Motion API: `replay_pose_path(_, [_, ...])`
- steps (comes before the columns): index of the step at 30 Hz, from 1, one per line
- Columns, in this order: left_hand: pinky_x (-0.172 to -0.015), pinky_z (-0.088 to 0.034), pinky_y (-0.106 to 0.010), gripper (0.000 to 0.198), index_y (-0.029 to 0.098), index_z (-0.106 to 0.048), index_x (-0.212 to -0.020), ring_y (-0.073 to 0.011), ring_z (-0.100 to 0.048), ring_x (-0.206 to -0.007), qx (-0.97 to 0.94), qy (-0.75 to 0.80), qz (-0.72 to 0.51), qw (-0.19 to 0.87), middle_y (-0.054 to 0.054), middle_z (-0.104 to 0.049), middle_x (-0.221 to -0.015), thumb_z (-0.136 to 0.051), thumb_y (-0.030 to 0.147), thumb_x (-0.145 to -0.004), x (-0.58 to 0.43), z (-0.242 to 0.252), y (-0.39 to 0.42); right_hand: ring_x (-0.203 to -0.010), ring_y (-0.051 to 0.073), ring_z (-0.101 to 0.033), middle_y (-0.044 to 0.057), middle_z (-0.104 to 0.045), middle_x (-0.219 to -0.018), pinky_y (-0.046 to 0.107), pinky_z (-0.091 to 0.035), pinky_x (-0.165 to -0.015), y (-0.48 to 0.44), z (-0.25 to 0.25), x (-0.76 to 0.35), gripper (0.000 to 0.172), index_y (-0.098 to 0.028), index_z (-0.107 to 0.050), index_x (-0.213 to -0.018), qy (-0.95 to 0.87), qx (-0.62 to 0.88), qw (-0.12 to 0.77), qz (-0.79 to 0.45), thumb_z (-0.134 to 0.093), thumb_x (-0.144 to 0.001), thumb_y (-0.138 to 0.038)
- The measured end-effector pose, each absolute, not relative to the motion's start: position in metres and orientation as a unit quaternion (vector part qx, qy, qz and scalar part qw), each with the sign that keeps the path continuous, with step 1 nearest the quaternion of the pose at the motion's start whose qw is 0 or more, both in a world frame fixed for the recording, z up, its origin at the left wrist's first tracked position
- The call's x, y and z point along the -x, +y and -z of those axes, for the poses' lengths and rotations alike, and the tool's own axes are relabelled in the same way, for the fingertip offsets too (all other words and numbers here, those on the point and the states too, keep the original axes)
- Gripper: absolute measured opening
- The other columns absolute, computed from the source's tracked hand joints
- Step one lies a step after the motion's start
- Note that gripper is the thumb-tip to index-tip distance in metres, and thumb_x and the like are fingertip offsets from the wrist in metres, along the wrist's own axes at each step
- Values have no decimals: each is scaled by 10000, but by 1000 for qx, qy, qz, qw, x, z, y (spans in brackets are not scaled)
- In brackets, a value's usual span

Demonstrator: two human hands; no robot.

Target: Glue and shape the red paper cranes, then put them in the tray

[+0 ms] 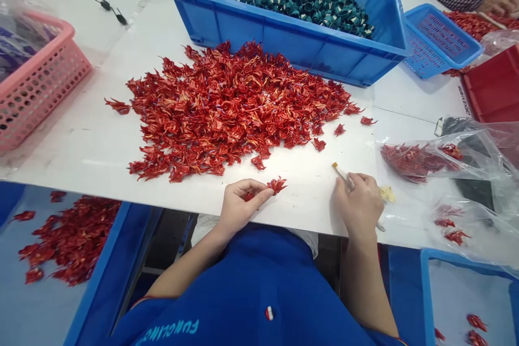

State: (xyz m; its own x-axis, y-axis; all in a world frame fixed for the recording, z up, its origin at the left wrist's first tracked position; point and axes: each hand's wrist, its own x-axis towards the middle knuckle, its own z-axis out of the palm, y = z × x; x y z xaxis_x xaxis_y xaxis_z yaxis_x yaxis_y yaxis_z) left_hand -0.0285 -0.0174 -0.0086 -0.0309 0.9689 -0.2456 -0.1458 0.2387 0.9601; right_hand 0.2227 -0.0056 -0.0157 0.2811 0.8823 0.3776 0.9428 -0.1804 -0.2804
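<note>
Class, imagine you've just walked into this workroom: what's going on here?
A person at a white table pinches a red petal-like piece in the left hand and holds a slim orange-tipped stick in the right hand. A large heap of red pieces lies ahead, with a blue crate of dark green pieces beyond it. At the far right, a co-worker's hand is beside more red pieces.

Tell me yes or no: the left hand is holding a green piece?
No, the left hand is pinching a red piece.
</note>
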Motion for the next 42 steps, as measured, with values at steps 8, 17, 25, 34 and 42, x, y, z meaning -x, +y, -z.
replay_pose_path(8, [-374, -339, -192, 247, 141, -699, -676, -66, -440, -366, -313, 533, -501, 606, 36, -544, -438, -793, 367, -645, 25, 11, -17, -705, 214, -635, 67, -677, -816, 379, -506, -661, -10, -4, -220, 131, -181, -655, -916, -603, 682, 408, 63, -629, -863, -298])
replay_pose_path(17, [-363, -359, -199, 212, 148, -681, -603, -71, -447, -349, -320, 554, -505, 579, 35, -533, -410, -777, 336, -624, 23, 5, -16, -514, 162, -667, 49, -752, -744, 223, -443, -344, -9, -29, -190, 158, -190, -703, -929, -435, 487, 594, -470, -699, -807, -291])
replay_pose_path(25, [-383, -392, -206, 202, 140, -712, -613, -81, -479, -374, -344, 573, -515, 538, -2, -606, -465, -773, 332, -628, 19, 6, -18, -360, 90, -513, -33, -596, -477, 184, -352, -326, -20, -11, -151, 252, -190, -651, -713, -467, 497, 578, -448, -638, -886, -374])
replay_pose_path(34, [-455, -459, -225, 189, 156, -735, -625, -109, -536, -460, -383, 584, -500, 512, -33, -689, -550, -763, 340, -661, 18, 6, -19, -363, 84, -437, -91, -508, -512, 214, -343, -375, -26, -16, -124, 95, -230, -517, -854, -639, 526, 481, -289, -594, -833, -179])
replay_pose_path(42, [-492, -477, -219, 170, 141, -747, -647, -125, -594, -520, -394, 573, -492, 524, -58, -719, -610, -742, 309, -675, 19, 9, -20, -331, 73, -307, -125, -394, -476, 213, -264, -384, -19, -12, -120, 162, -228, -514, -1023, -699, 497, 438, -268, -505, -875, -162])
